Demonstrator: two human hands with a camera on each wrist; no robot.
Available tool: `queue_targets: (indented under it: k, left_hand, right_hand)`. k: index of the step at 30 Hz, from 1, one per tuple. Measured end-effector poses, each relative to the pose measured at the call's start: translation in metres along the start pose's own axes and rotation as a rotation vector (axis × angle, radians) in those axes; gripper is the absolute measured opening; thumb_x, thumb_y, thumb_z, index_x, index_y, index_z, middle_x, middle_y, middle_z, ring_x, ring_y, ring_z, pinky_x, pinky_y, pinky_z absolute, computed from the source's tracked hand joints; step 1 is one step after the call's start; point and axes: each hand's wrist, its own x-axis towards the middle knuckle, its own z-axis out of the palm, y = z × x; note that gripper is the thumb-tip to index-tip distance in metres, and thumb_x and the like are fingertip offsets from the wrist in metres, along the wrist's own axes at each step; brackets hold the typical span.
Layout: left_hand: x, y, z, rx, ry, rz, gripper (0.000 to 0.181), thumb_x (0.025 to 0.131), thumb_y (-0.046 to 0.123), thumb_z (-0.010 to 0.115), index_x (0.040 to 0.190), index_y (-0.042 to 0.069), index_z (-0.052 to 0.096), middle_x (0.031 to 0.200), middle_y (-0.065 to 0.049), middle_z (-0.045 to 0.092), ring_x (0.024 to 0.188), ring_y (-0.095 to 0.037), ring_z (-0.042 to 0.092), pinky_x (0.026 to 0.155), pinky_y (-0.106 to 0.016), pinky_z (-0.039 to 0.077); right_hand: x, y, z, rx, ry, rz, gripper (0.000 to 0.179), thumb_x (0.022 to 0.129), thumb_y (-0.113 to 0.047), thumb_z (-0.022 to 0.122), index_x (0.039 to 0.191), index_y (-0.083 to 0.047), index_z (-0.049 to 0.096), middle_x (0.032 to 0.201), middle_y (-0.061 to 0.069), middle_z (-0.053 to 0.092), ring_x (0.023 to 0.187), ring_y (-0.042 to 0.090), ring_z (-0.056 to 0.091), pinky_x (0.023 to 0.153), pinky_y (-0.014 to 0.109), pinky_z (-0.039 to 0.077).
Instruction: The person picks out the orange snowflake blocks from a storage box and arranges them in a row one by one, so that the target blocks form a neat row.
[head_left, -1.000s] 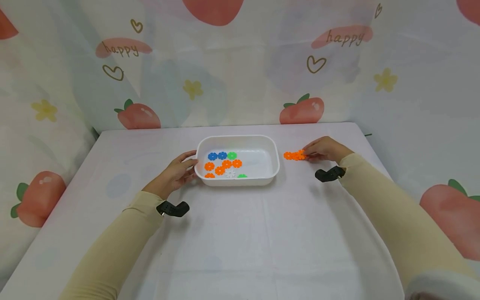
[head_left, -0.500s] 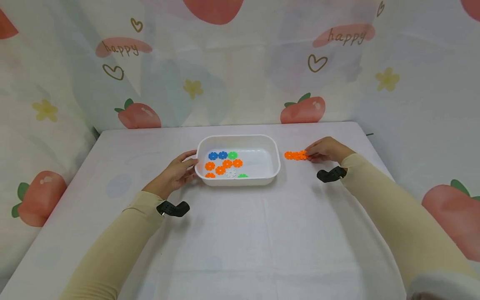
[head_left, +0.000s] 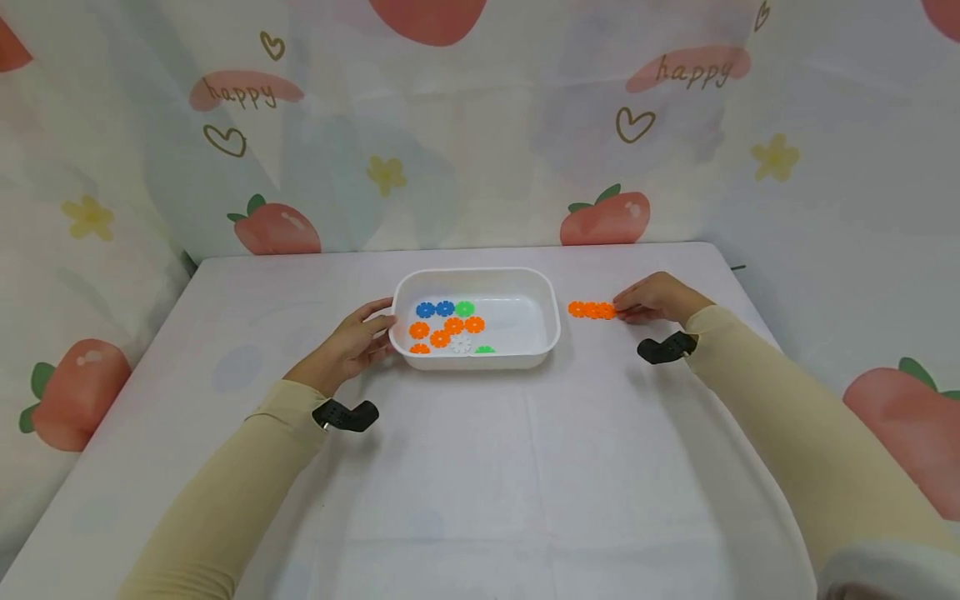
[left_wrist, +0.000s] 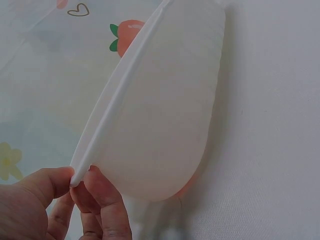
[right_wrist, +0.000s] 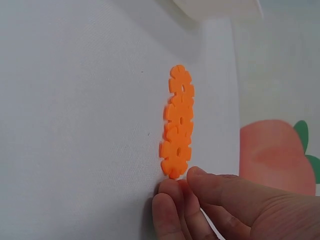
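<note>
My left hand (head_left: 343,350) holds the left end of a white plastic tub (head_left: 480,363). In the left wrist view its thumb and fingers pinch the tub's rim (left_wrist: 111,116). Inside lie flower-shaped plastic discs: blue discs (head_left: 436,309), green discs (head_left: 465,309), several orange discs (head_left: 453,326) and a pale white disc (head_left: 461,343). Right of the tub, three orange flower discs (right_wrist: 179,120) lie flat in an overlapping row on the cloth. My right hand (head_left: 660,298) is at the row's right end, fingertips right at the nearest disc's edge, none covering its face.
A white cloth (head_left: 480,483) covers the table. Patterned fabric with fruit and flowers (head_left: 480,150) hangs behind and along both sides. A black wrist camera (head_left: 345,415) sits on the left wrist, another black camera (head_left: 666,348) on the right.
The orange disc at my right fingertips was raised and tilted; now it lies flat in line with the others. My right hand has shifted slightly right. The left hand and tub stay put.
</note>
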Motion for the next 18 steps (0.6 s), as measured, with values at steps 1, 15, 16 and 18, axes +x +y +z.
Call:
queue_targets:
  k: [1,15,16,18]
  left_hand:
    - [0.0,0.0,0.0,-0.001,0.0,0.001,0.048,0.101,0.025,0.056,0.147,0.034,0.043,0.141,-0.004,0.048,0.103,-0.019,0.052,0.075,-0.019,0.055]
    - [0.0,0.0,0.001,-0.003,0.002,0.005,0.048,0.101,0.024,0.056,0.147,0.033,0.043,0.14,-0.005,0.047,0.104,-0.019,0.051,0.07,-0.018,0.054]
    - [0.0,-0.001,0.001,-0.003,0.002,0.005,0.048,0.101,0.024,0.056,0.147,0.033,0.043,0.14,-0.005,0.047,0.104,-0.019,0.051,0.07,-0.018,0.054]
    - [-0.001,-0.001,0.001,-0.001,0.004,0.005,0.048,0.101,0.024,0.056,0.147,0.033,0.043,0.141,-0.005,0.047,0.105,-0.02,0.051,0.07,-0.018,0.054]
  right_hand:
    - [0.0,0.0,0.0,0.006,-0.003,-0.001,0.046,0.097,-0.013,0.063,0.135,0.01,0.052,0.101,0.013,0.07,0.081,0.017,0.066,0.089,0.03,0.056]
    - [-0.009,-0.01,0.002,-0.082,-0.008,-0.061,0.046,0.098,-0.016,0.062,0.136,0.008,0.053,0.129,0.024,0.059,0.094,0.023,0.063,0.096,0.034,0.052]
    - [-0.01,-0.011,0.003,-0.089,-0.011,-0.069,0.046,0.098,-0.016,0.062,0.136,0.007,0.053,0.13,0.024,0.058,0.097,0.025,0.063,0.097,0.035,0.052]
    - [-0.013,-0.014,0.005,-0.088,-0.018,-0.087,0.046,0.098,-0.018,0.062,0.136,0.007,0.053,0.13,0.024,0.059,0.101,0.026,0.062,0.098,0.036,0.051]
